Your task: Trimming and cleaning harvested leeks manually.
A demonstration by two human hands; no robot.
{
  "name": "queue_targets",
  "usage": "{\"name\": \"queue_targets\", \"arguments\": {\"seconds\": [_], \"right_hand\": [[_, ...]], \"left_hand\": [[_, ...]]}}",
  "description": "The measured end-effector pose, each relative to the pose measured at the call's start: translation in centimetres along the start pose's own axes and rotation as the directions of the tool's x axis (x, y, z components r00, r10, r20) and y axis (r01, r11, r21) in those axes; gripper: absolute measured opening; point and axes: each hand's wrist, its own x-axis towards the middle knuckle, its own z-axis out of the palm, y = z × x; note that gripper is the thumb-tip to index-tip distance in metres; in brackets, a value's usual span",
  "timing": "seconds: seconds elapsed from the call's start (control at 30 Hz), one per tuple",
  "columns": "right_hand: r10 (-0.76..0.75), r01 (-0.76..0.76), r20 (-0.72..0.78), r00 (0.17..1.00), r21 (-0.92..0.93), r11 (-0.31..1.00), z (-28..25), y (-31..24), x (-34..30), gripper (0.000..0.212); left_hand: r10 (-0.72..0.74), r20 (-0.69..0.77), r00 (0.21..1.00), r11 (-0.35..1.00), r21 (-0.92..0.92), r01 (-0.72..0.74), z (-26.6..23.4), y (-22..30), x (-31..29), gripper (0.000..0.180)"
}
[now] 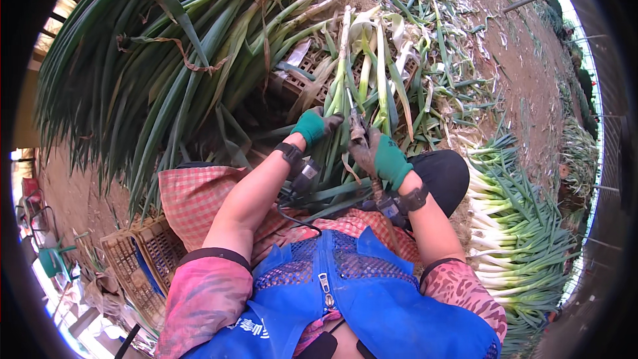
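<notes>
My left hand (318, 126), in a green glove with a dark palm, is closed round the leafy part of a long green onion (341, 70). The onion's pale root end points away from me. Just to its right, my right hand (382, 157), gloved the same way, grips an air gun (358, 127) with a thin metal nozzle. The nozzle tip lies close beside the onion stalk. More loose green onions (381, 73) with pale stems rest right of the nozzle, over a brown plastic crate (312, 65). Part of my left fingers is hidden by leaves.
A big heap of untrimmed green onions (153, 60) fills the far left. Clean white-stemmed onions (498, 226) lie in a long row at my right. Peelings (458, 60) litter the soil beyond. Brown crates (133, 259) stand at my left; a checked cloth (199, 199) covers my lap.
</notes>
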Motion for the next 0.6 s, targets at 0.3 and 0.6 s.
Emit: {"name": "queue_targets", "arguments": {"seconds": [0.3, 0.6], "right_hand": [[-0.037, 0.053, 0.058, 0.998, -0.294, 0.954, -0.5, -0.1, 10.0, 0.052], [-0.339, 0.253, -0.004, 0.941, -0.659, 0.708, -2.1, 3.1, 21.7, 0.035]], "left_hand": [[-0.004, 0.017, 1.0, 1.0, -0.009, 0.004, -0.3, 0.7, -1.6, 0.059], [0.005, 0.08, 0.997, 1.0, -0.014, -0.004, 0.8, 3.2, -2.3, 0.055]]}}
